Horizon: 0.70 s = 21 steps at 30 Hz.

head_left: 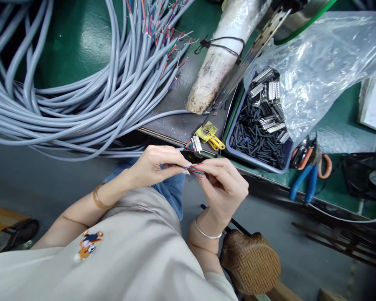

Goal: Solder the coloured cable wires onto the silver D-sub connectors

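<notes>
While left grip pinches wires | right grip pinches them too | thin, splayed, red, green, blue

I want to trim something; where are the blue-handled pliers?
In the head view, the blue-handled pliers are at the right, by the front edge of the green table, just right of the blue bin.

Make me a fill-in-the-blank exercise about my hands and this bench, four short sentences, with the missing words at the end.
1. Between the left hand and the right hand show thin coloured ____.
2. The silver-coloured bangle circles the ____ wrist.
3. The bin holds metal connectors and many small ____ tubes.
4. The cables heaped at the picture's left are coloured ____.

Missing words: wires; right; black; gray.
</notes>
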{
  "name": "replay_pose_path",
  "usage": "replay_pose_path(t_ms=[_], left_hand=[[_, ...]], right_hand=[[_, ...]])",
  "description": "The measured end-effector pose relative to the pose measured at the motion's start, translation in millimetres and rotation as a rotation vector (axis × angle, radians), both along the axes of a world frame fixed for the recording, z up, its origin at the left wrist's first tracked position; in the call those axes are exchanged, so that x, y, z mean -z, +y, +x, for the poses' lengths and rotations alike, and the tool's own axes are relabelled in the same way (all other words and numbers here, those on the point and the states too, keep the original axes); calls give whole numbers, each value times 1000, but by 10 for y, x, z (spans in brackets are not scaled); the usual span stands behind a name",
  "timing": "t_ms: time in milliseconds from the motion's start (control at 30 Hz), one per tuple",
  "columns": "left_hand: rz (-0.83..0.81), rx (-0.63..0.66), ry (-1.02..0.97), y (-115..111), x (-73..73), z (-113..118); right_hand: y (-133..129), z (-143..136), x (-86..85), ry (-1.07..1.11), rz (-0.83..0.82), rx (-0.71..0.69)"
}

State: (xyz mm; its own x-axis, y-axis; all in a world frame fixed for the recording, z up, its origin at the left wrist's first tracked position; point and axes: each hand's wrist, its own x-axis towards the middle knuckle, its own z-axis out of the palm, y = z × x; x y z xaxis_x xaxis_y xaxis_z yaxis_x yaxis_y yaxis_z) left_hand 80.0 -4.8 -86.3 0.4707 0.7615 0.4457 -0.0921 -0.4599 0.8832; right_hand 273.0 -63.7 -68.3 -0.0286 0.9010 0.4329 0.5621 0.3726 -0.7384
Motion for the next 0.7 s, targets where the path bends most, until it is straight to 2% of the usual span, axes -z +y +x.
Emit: replay_pose_path(t_ms=[200, 500, 600, 700], left_hand=[[-6, 45, 41, -23, 20, -17], [-158, 96, 26, -22, -63, -50], [-180, 93, 46, -26, -78, -52], [-158, 50, 33, -42, -80, -35]], right_hand=[[-48, 69, 15, -108, 72, -53], [-10, 22, 0, -92, 100, -67], [2, -24, -18, -50, 72, -52], [15, -81, -36, 58, -25, -19]])
